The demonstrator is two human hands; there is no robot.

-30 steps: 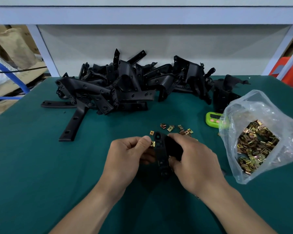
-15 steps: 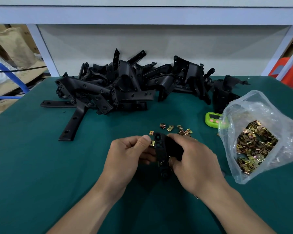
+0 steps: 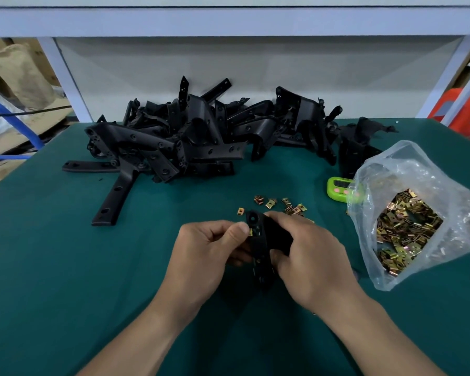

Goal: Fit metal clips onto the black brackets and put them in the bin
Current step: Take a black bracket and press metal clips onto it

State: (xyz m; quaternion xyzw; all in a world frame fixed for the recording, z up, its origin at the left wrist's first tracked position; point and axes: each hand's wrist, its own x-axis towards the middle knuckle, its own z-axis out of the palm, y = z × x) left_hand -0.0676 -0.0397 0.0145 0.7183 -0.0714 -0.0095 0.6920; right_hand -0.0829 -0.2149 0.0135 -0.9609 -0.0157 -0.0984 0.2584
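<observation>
**Seating a metal clip on a black bracket, held just above the table [image 3: 65,267].**

The right hand [image 3: 310,259] is wrapped round the bracket [image 3: 258,234], holding it roughly upright. The left hand [image 3: 209,248] pinches one clip [image 3: 250,232] against the bracket's upper left edge, thumb on top; how far the clip has gone on cannot be told. Likely faults: a thumb push off the line of the edge would probably set the clip crooked or jam it. A slack pinch could let it spring away among the loose clips [image 3: 282,206] just beyond. A loose right-hand hold could let the bracket twist under the push. The open bag of clips [image 3: 418,213] lies near the right forearm and could spill if knocked. The pile of brackets [image 3: 201,137] lies behind; no bin is in view.
</observation>
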